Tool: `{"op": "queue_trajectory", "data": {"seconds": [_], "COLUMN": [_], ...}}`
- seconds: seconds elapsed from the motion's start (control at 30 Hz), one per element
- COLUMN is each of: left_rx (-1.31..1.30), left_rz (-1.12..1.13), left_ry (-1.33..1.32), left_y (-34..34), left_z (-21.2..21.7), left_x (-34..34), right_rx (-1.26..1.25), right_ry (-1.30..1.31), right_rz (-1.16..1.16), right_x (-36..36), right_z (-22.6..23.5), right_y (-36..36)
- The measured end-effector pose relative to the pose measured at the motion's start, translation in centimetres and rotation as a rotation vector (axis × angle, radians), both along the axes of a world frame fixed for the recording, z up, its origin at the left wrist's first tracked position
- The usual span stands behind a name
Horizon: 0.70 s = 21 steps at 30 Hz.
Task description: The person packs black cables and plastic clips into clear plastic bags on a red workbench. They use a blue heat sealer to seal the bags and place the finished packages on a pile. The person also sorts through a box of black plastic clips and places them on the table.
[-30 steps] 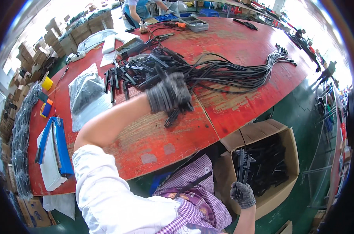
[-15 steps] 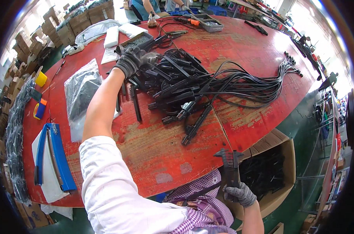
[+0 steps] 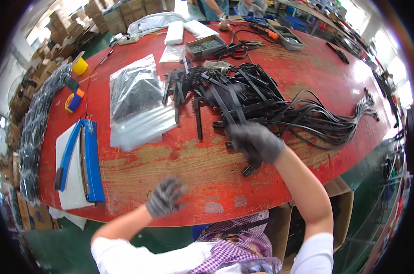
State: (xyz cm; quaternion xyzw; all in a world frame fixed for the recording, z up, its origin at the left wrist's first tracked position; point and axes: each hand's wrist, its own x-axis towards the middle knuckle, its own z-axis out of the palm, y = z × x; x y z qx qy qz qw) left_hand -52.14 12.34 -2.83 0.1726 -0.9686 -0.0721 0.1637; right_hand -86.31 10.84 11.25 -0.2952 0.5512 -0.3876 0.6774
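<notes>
My right hand (image 3: 256,142), in a grey glove, is closed round the near end of a long black plastic piece (image 3: 234,107) with two parallel bars. That piece is blurred and held over a heap of black plastic parts (image 3: 257,84). Its far end blends into the heap. My left hand (image 3: 166,197), also gloved, is above the bare wood near the table's front edge. Motion smears its fingers, and nothing shows in them. Several narrow black strips (image 3: 198,119) lie at the heap's left side. A bundle of black cables (image 3: 325,119) runs right from the heap.
The red, worn table (image 3: 138,176) carries clear plastic bags (image 3: 138,102), a blue-edged tool (image 3: 93,162) and tape rolls (image 3: 74,100). A grey tray of small metal parts (image 3: 207,45) stands farther back. Below the right edge is a cardboard box (image 3: 343,214). People work at the far side.
My right hand has swung up from beside the cardboard box to the heap, carrying the black plastic piece. My left hand has drawn back from the heap to the table's front.
</notes>
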Motion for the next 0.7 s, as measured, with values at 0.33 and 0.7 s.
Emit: {"op": "queue_trajectory", "data": {"seconds": [0.33,0.7], "left_rx": [0.058,-0.028], "left_rz": [0.224,0.227], "left_ry": [-0.051,-0.081], "left_y": [10.6,11.0], "left_z": [-4.2,-3.0], "left_x": [2.5,2.2], "right_rx": [-0.547,-1.026], "right_ry": [0.949,1.320], "right_rz": [0.060,0.209], "right_x": [1.3,0.1], "right_z": [-8.2,-20.0], "right_y": [7.0,21.9]}}
